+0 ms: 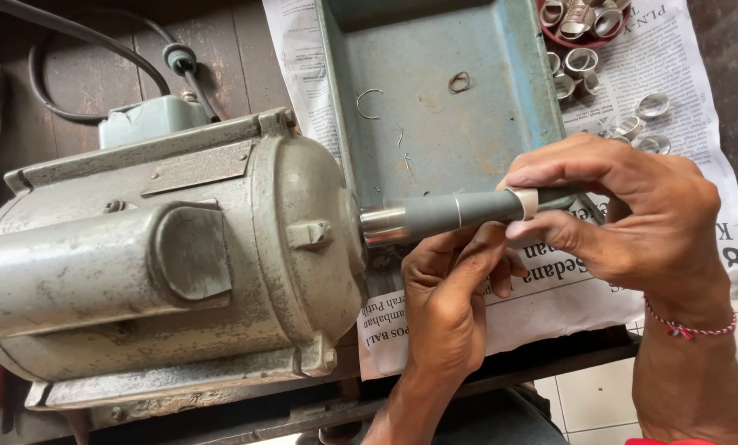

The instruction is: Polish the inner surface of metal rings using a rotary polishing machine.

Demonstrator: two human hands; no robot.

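Note:
A big grey electric motor (163,255) lies on its side on a wooden bench. From its end sticks a shiny shaft with a tapered grey spindle (443,214). A pale ring (527,203) sits on the spindle near its tip. My right hand (632,222) pinches that ring between thumb and index finger. My left hand (451,301) comes up from below, its fingers touching the underside of the spindle close to the ring.
A blue-grey metal tray (435,91) lies behind the spindle on newspaper (682,74), with bent wire bits in it. Several metal rings (632,124) lie on the paper; a dark red bowl (579,21) holds more. A black cable (97,49) runs behind the motor.

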